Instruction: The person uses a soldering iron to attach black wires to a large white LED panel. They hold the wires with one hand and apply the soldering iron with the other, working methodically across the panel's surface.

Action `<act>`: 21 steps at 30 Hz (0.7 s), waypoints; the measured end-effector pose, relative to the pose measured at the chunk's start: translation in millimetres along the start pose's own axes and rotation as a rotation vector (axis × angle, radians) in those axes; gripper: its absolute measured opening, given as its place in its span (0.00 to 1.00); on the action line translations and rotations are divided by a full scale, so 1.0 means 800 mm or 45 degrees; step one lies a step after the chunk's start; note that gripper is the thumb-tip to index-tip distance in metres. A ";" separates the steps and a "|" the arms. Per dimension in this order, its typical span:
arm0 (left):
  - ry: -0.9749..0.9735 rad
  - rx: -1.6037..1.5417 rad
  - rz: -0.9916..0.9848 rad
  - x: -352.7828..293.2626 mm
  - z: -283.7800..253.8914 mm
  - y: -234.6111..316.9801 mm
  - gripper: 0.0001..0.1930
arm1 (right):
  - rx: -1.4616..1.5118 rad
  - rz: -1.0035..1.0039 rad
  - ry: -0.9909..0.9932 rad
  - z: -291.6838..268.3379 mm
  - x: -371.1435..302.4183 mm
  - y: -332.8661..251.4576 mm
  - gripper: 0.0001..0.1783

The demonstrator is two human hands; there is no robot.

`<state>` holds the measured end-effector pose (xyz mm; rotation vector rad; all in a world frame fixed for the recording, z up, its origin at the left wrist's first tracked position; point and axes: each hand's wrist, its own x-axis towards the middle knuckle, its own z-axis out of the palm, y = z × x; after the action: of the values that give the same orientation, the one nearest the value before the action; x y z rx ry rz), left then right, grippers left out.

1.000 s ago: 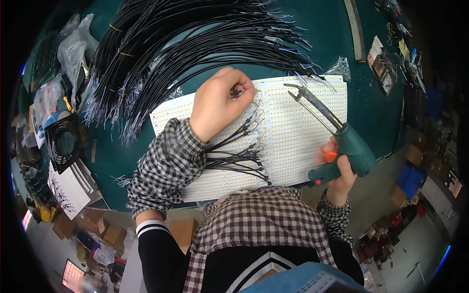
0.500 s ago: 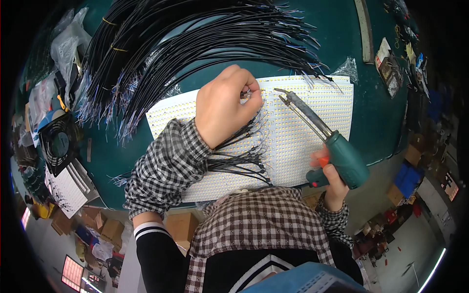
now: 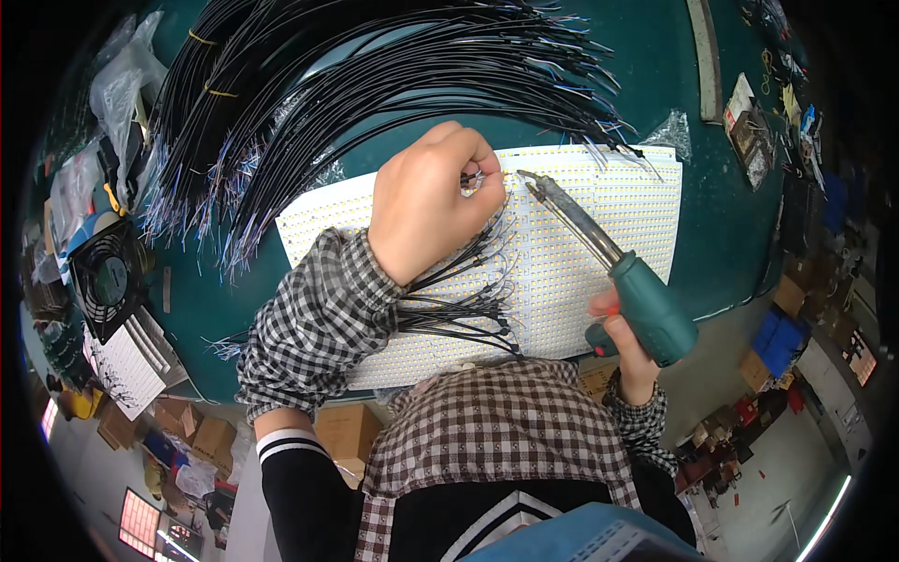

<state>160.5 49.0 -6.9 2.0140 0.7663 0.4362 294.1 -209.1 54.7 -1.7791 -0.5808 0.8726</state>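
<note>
On the green table (image 3: 646, 89) lay the dotted white panel (image 3: 552, 300). The green soldering gun (image 3: 654, 309) over it — clasped in the right hand (image 3: 629, 351) — had shifted leftward since a second earlier, its tip nearer the left hand (image 3: 431, 206), whose thumb and forefinger pinched a small dark piece (image 3: 467, 178).

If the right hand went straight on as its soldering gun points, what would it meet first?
Probably the left hand, just beyond the soldering gun; depth is unclear, so the white panel beneath could come first.

Grn soldering gun (image 3: 648, 292) angled over LED bds (image 3: 627, 204), contact unclear.
</note>
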 end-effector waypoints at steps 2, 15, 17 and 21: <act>-0.002 -0.010 -0.002 0.000 0.000 0.000 0.05 | -0.003 0.016 0.003 0.000 0.000 -0.001 0.23; -0.006 -0.012 -0.002 0.000 -0.002 0.005 0.05 | -0.126 -0.013 -0.020 -0.004 -0.004 0.000 0.25; -0.008 -0.011 -0.003 -0.001 -0.002 0.006 0.05 | -0.167 -0.011 -0.032 -0.006 -0.004 -0.002 0.25; -0.010 -0.009 0.003 0.000 -0.002 0.007 0.05 | -0.153 -0.005 -0.024 -0.006 -0.006 -0.001 0.26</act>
<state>161.3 47.5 -1.0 2.0091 0.7565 0.4316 295.1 -215.3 58.4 -1.8791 -0.6605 0.8683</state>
